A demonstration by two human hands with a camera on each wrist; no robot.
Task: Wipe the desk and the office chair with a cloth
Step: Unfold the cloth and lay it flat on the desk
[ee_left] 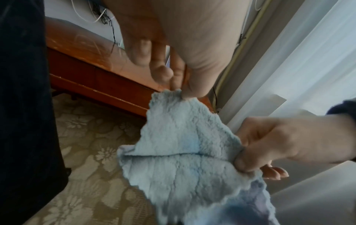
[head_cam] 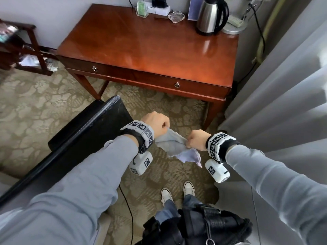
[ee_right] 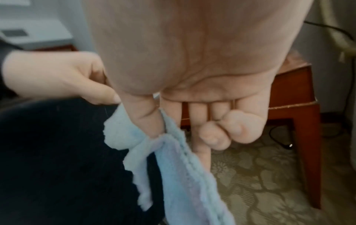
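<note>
Left hand (head_cam: pixel 155 123) and right hand (head_cam: pixel 196 139) each pinching a corner of the fluffy light-blue cloth (head_cam: pixel 174 147). Shiny red-brown wooden desk (head_cam: pixel 141 43) far ahead; black padded chair (head_cam: pixel 85 128) on the left.

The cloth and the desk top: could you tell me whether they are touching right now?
Apart. The head view shows the cloth held between both hands over the carpet, well short of the desk.

Fluffy pale-blue cloth (head_cam: pixel 172 147), folded, hanging in mid-air. Glossy reddish-brown wooden desk (head_cam: pixel 141 45), two drawers. Black leather office chair (head_cam: pixel 85 131) near desk.
</note>
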